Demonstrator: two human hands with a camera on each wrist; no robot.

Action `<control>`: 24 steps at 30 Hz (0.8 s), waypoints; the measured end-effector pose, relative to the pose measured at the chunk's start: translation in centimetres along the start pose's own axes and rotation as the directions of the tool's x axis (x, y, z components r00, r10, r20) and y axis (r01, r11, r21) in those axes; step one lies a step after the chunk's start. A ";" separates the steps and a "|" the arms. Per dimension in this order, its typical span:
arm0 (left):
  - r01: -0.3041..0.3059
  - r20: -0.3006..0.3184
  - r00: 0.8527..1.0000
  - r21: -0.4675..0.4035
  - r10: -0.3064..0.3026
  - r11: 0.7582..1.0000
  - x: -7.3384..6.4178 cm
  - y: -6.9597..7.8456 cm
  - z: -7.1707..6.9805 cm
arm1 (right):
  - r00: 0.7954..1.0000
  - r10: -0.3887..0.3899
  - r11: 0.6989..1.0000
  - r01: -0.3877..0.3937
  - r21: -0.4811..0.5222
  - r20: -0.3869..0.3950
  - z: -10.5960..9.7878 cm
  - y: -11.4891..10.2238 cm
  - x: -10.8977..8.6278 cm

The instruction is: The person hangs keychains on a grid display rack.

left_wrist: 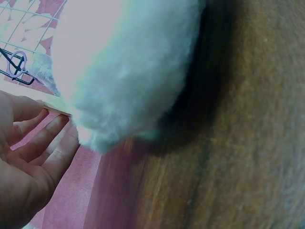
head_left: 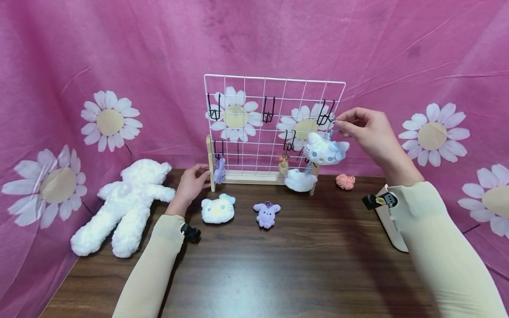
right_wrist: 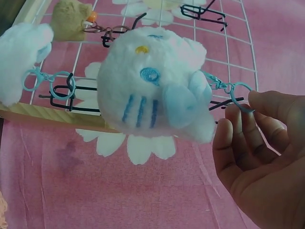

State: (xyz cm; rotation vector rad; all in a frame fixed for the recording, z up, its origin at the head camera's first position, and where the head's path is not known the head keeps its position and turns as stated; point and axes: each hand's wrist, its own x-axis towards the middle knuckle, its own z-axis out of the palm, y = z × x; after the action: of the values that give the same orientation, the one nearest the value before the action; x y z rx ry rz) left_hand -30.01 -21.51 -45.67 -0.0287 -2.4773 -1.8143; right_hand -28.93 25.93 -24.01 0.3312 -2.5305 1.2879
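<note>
R hand (head_left: 370, 134) w/ cat plush (head_left: 324, 150), L hand (head_left: 191, 183) on rack post (head_left: 210, 154)

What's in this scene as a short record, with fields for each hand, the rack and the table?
Right hand: pinches the light-blue ring of a cat-face plush
Ring location: at the upper right hook; whether hooked on, cannot tell
Left hand: holds the wooden post at the left of the wire rack
Hanging on rack: small purple plush, tan plush, white plush
On table: second cat-face plush, long-eared purple plush, coral fuzzy item, large white plush
</note>
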 end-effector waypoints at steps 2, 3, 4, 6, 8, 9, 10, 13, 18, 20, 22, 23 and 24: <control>0.004 -0.001 1.000 -0.003 -0.004 1.000 0.0 0.0 0.0 | 1.000 -0.003 1.000 0.003 0.008 -0.004 0.0 0.1 0.3; 0.004 -0.002 1.000 -0.003 -0.004 1.000 0.0 0.0 0.0 | 1.000 -0.002 1.000 0.002 0.015 -0.005 0.0 0.2 0.4; 0.004 -0.003 1.000 -0.003 -0.004 1.000 0.0 0.0 0.0 | 1.000 0.000 1.000 0.000 0.023 -0.004 0.0 0.2 0.6; 0.001 -0.004 1.000 -0.006 -0.001 1.000 0.0 0.0 0.0 | 1.000 0.003 1.000 -0.003 0.029 0.003 -0.1 0.4 0.8; -0.003 -0.004 1.000 -0.006 0.003 1.000 0.0 0.0 0.1 | 1.000 0.009 0.999 -0.009 0.035 0.018 0.0 0.7 1.0; -0.004 -0.003 1.000 -0.007 0.004 1.000 0.0 0.0 0.1 | 1.000 0.014 0.999 -0.015 0.041 0.028 0.0 0.8 1.1; -0.003 -0.002 1.000 -0.004 0.003 1.000 0.0 0.0 0.1 | 0.999 0.020 0.999 -0.022 0.046 0.039 0.0 0.9 1.2; 0.004 0.003 1.000 0.001 -0.004 1.000 0.0 0.0 0.1 | 0.997 0.041 0.996 -0.046 0.073 0.062 0.1 1.4 1.3; 0.007 0.005 1.000 0.006 -0.007 1.000 0.0 0.1 0.1 | 0.995 0.062 0.991 -0.070 0.118 0.072 0.5 2.0 1.7; 0.006 0.002 1.000 0.006 -0.006 1.000 0.0 0.0 0.1 | 0.995 0.069 0.988 -0.079 0.135 0.073 0.7 2.2 2.0; 0.007 -0.001 1.000 0.005 -0.007 1.000 0.0 0.0 0.0 | 0.995 0.074 0.985 -0.084 0.151 0.071 0.9 2.3 2.4; 0.006 -0.001 1.000 0.004 -0.006 1.000 0.0 0.0 0.0 | 0.995 0.078 0.984 -0.088 0.155 0.068 1.0 2.3 2.6; 0.005 -0.001 1.000 0.000 -0.005 1.000 0.0 0.1 0.0 | 0.994 0.083 0.983 -0.092 0.158 0.065 1.1 2.3 2.7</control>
State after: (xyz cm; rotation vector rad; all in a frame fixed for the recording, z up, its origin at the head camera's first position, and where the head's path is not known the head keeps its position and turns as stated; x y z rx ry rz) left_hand -29.98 -21.47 -45.62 -0.0218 -2.4792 -1.8154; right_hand -32.41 26.15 -25.45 0.2982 -2.5199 1.5424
